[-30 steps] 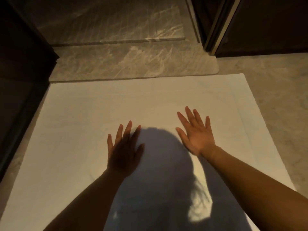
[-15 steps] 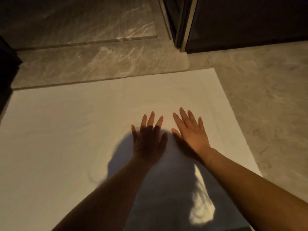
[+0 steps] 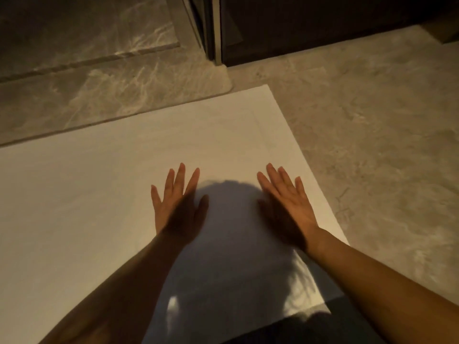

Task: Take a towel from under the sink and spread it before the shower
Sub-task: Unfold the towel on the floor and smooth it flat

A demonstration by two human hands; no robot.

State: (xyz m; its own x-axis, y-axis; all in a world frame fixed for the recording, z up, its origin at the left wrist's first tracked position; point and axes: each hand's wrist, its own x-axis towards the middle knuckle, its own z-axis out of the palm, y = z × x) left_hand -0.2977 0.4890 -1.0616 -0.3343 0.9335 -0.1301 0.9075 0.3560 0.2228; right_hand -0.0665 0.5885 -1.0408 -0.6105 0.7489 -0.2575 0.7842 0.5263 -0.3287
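Note:
A large white towel [image 3: 104,184] lies flat on the floor, its far edge along a raised marble step [image 3: 111,95] at the shower entrance. My left hand [image 3: 177,204] rests palm down on the towel with fingers spread. My right hand [image 3: 285,204] lies flat on it too, closer to the towel's right edge. Neither hand holds anything. A shadow of my head falls on the cloth between the hands.
A metal-edged door frame [image 3: 214,31] and a dark panel [image 3: 310,23] stand at the back right. Grey stone floor [image 3: 377,145] runs along the towel's right side. The marble shower floor [image 3: 82,23] lies beyond the step.
Both hands slid apart on the towel after having come close together half a second ago. The view has shifted right, so the towel's right edge sits nearer the middle.

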